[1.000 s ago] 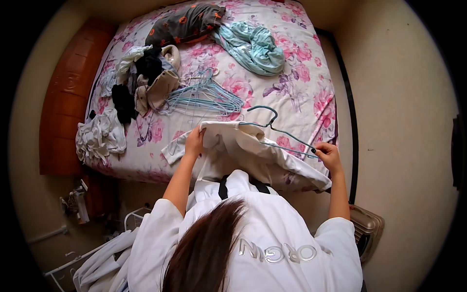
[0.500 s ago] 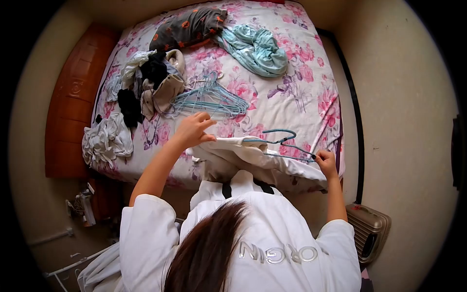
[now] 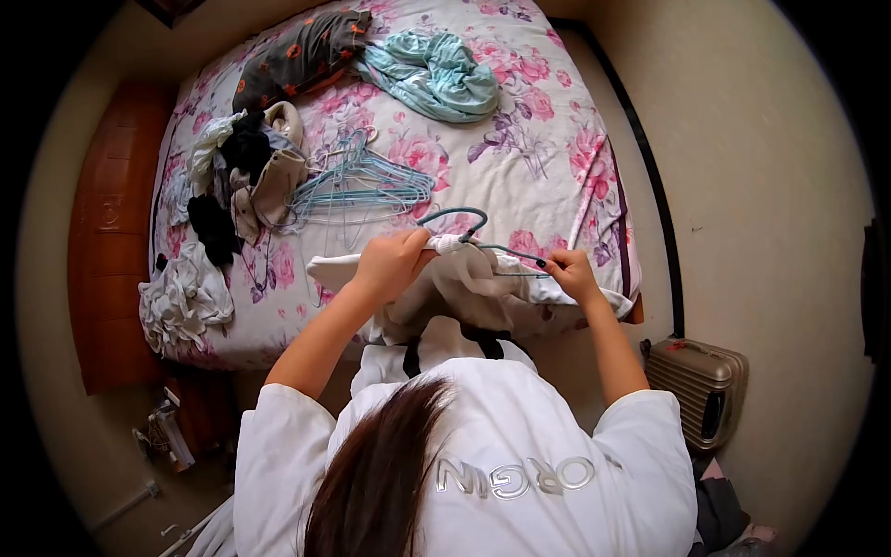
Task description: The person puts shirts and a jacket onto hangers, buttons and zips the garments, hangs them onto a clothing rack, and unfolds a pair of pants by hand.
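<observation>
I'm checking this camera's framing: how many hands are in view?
2. The left hand grips the white garment beside the hook of the blue-green hanger; the right hand pinches that hanger near one end. No other hand shows.

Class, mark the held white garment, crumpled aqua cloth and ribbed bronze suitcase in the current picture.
Held white garment (image 3: 445,290): head view, its shaded middle.
Crumpled aqua cloth (image 3: 440,82): head view, its central folds.
Ribbed bronze suitcase (image 3: 685,379): head view, its ribbed face.
</observation>
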Motion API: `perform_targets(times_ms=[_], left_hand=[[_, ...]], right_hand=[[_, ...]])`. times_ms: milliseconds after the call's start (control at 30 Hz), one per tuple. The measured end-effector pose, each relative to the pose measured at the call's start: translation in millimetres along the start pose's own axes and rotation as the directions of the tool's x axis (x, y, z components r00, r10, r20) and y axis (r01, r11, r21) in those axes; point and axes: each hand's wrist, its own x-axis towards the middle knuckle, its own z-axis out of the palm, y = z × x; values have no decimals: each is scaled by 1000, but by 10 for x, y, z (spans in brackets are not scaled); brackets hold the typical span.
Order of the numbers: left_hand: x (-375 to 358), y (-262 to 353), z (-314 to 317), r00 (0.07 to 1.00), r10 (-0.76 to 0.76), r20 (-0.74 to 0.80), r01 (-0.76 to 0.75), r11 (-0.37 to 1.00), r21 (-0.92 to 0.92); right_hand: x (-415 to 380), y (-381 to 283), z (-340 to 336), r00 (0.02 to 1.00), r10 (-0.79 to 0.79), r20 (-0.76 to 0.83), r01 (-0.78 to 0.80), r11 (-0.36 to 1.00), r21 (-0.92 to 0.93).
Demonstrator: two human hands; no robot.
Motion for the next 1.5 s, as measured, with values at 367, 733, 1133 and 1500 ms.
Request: perform_targets(times_ms=[367,733,1133,1500], left_hand=[[21,113,-328,981,4,196,-26,993,113],[-182,-35,-288,915,-377,145,400,894,-201],[-286,-230,-292,911,-411,18,402,878,-260],[-318,-384,-241,845,-529,-79,442,773,-454]], right_hand=[[-50,-119,642,989,-46,-141,58,995,81],[-123,-330,766,768,-416,-487,265,899,-349],[203,-545,1320,994,-39,-105,60,978,199],[150,-845,1531,954,-260,-149,284,943,174]])
